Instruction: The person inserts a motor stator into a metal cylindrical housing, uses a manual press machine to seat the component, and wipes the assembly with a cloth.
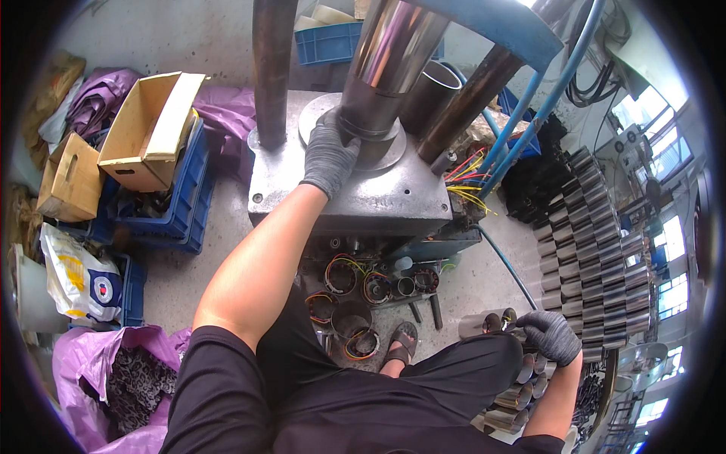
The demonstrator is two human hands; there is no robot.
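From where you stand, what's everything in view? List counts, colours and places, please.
Shiny cylinder: one, silver, upright, top centre
Round plate: one, light grey, under the cylinder
Machine bed: one, grey, centre
Columns: two clear, dark, flanking the cylinder
Loose wires: several, red and yellow, bed's right
Wire-wound rings: about five, dark, below the bed
Stacked tubes: many, silver, right
Cardboard boxes: two, tan, left
Crates: several, blue, left and back
Sacks: several, purple, left
Left hand: one, grey-gloved, by the cylinder's base
Right hand: one, grey-gloved, lower right

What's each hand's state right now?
Left hand: open, thumb apart, at the metal cylinder's base.
Right hand: fingers curled; whether holding anything cannot be told.
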